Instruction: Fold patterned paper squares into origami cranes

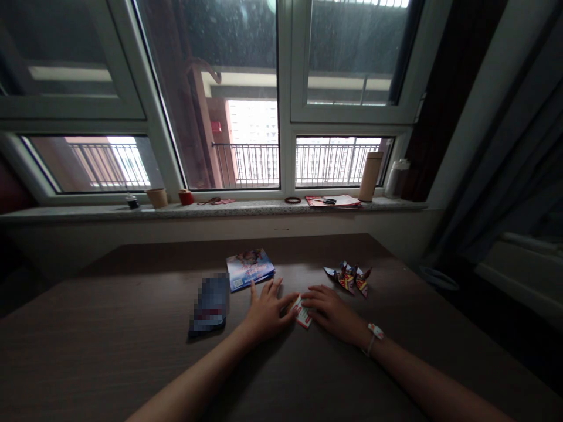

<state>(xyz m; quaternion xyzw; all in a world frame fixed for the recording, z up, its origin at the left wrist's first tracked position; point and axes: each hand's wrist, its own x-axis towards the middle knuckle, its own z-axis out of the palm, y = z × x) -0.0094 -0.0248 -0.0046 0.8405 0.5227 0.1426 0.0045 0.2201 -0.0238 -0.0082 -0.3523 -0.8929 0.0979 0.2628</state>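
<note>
A small folded paper, white with red and green print, lies on the brown table between my two hands. My left hand touches its left side with thumb and index finger, the other fingers spread on the table. On its upper right edge rest the fingertips of my right hand, palm down and fingers fairly flat. Beyond my left hand is a stack of printed sheets, blue and white. Several folded paper pieces, dark with yellow and red, stand beyond my right hand.
A blurred dark blue item lies left of my left hand on the table. Along the windowsill stand a paper cup, a red spool, scissors on papers, a tan bottle and a clear bottle.
</note>
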